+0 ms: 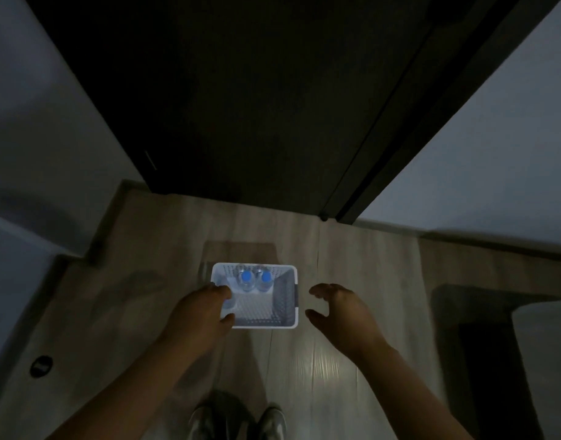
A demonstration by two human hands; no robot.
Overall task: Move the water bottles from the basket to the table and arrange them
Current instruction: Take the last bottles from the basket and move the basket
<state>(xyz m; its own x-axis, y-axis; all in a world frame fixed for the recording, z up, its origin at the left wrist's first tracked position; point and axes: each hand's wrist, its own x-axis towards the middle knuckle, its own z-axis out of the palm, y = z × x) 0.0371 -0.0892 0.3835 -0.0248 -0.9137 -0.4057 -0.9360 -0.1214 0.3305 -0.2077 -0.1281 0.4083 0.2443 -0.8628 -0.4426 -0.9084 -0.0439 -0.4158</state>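
Note:
A white perforated basket (287, 300) sits on the pale wooden floor just ahead of my feet. Two clear water bottles with blue caps, one on the left (246, 276) and one on the right (265, 276), stand side by side against its far wall. My left hand (198, 312) covers the basket's left rim, with curved fingers and thumb reaching over the inside. I cannot tell whether it touches the rim. My right hand (339, 312) hovers a short gap to the right of the basket, fingers spread and curved, holding nothing.
A dark door (241, 106) with its frame stands straight ahead, between pale walls on both sides. A dark mat or piece of furniture (482, 344) lies at the right. A small round black object (41, 365) is on the floor at the left. The scene is dim.

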